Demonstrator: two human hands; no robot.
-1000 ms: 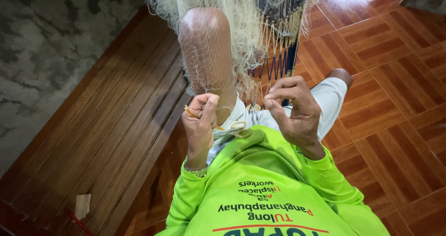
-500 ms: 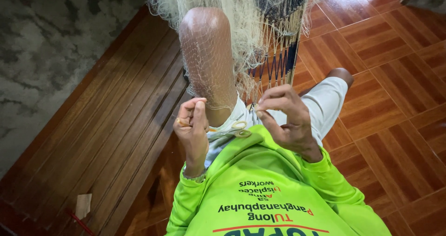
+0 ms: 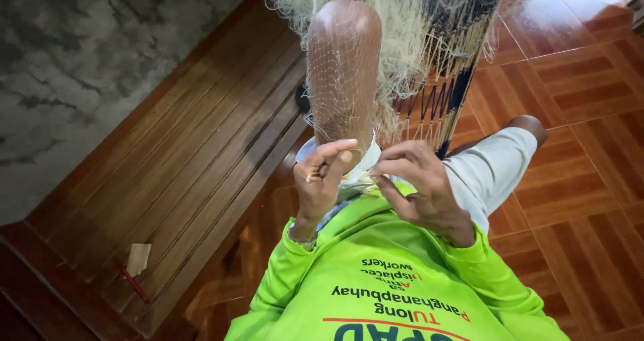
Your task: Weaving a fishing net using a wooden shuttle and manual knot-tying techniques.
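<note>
Both hands have closed together: left hand (image 3: 320,180) and right hand (image 3: 417,183) pinch the net (image 3: 402,39) at twelve o'clock; taut strands would ease knotting.

I see a bright lime-green long-sleeved shirt (image 3: 396,294) with dark printed lettering and a red line across the chest, light grey shorts (image 3: 490,173), a ring on a finger of the left hand (image 3: 320,180), and a bracelet (image 3: 300,235) at that wrist.
</note>
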